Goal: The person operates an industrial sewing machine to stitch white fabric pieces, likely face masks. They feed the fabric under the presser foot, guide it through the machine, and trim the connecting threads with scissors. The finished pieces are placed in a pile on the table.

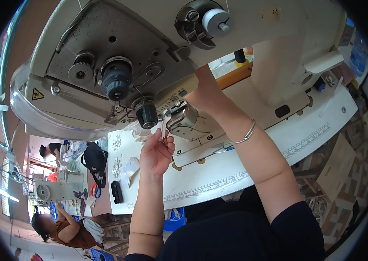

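Observation:
My left hand (pixel 158 153) is closed in a pinch on a small piece of white cloth (pixel 163 126), just below the needle area of a large cream sewing machine (pixel 153 56). Thumb and fingertips press together on the cloth's lower end. More pale cloth (pixel 139 132) lies bunched beside it, partly behind the machine head. Past the metal presser part (pixel 183 119), my right hand (pixel 204 89) reaches up behind the machine's arm. Its fingers are hidden there, so whatever they touch does not show. A silver bangle (pixel 248 132) circles my right wrist area.
The white table (pixel 201 182) has a ruler strip along its front edge. Small white pieces (pixel 117 165), a black case (pixel 116 192) and a black bag (pixel 94 160) lie to the left. Thread cones (pixel 240 56) stand behind the machine. A co-worker (pixel 69 228) sits at another machine, far left.

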The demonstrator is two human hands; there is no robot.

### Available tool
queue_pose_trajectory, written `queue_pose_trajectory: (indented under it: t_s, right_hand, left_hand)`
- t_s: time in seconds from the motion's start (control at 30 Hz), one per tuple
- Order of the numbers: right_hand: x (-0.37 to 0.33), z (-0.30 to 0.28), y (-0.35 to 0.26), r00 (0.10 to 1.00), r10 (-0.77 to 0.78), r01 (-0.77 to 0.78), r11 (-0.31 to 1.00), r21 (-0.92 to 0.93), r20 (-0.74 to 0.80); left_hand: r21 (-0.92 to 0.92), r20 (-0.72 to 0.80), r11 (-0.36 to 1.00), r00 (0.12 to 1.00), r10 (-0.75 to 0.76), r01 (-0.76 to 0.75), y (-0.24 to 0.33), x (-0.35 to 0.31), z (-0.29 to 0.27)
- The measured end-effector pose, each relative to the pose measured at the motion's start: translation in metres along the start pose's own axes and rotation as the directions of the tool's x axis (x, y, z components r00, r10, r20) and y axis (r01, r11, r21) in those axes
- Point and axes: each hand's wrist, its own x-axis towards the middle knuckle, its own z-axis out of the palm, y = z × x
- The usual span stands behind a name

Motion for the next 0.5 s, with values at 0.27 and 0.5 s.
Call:
queue_pose_trajectory:
  t_s: [0.27, 0.5]
  right_hand:
    - [0.0022, 0.0087, -0.007, 0.989, 0.008, -0.004, 1.0, 0.029, -0.148]
    - [0.0002, 0.0005, -0.0057, 0.998, 0.059, -0.06, 0.997, 0.053, 0.02]
  left_hand:
    - [-0.024, -0.006, 1.0, 1.0, -0.003, 0.003, -0.0016, 0.0028, -0.0043]
    - [-0.009, 0.001, 1.0, 1.0, 0.002, -0.002, 0.0007, 0.0017, -0.0033]
